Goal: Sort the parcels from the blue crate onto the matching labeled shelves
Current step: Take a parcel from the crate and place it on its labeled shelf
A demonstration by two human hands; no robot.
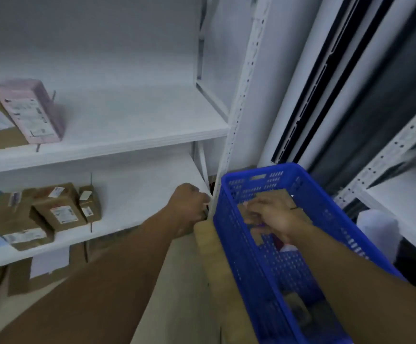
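Our right hand point(274, 214) reaches into the blue crate point(234, 244) at four o'clock, fingers bent onto the brown parcels point(280, 194) inside; blur hides any grip. Our left hand point(189, 202) is curled by the crate's ten o'clock corner, and we cannot tell its hold. More boxes point(60, 209) sit on the lower shelf point(137, 194) at nine o'clock.

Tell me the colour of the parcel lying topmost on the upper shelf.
Pale pink parcel with a white label; head view.
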